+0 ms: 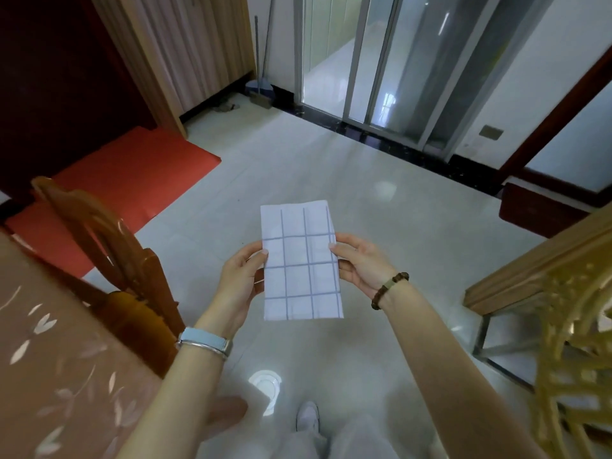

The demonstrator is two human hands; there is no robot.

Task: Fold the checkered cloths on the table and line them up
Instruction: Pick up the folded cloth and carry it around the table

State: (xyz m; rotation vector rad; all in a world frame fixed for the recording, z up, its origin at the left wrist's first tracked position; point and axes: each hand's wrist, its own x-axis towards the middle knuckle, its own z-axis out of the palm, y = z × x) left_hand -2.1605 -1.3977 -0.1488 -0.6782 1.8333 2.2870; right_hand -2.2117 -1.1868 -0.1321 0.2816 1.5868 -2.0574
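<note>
A folded checkered cloth, white with thin blue-grey grid lines, is held up in the air between the two hands, in front of the person and above the pale tiled floor, not on the table. It forms a tall, narrow rectangle, its long sides running away from the person and its far end standing free beyond both hands. The left hand grips the cloth's left edge about halfway along: the thumb lies on the upper face near the edge and the fingers curl underneath, out of sight. The right hand takes the opposite edge at much the same level, a fingertip pressing on the front at the right border while the other fingers curl behind. So the cloth sits squarely between the hands, pinched on both long sides, with its near end hanging below the grips, close to the wrists. A light blue wristband is on the left wrist and a dark bead bracelet on the right. The table, covered in a brownish leaf-patterned fabric, is off to the left, well apart from the cloth, with a wooden chair pushed against it. A red mat lies on the floor beyond the chair, and sliding glass doors stand at the far side of the room.
</note>
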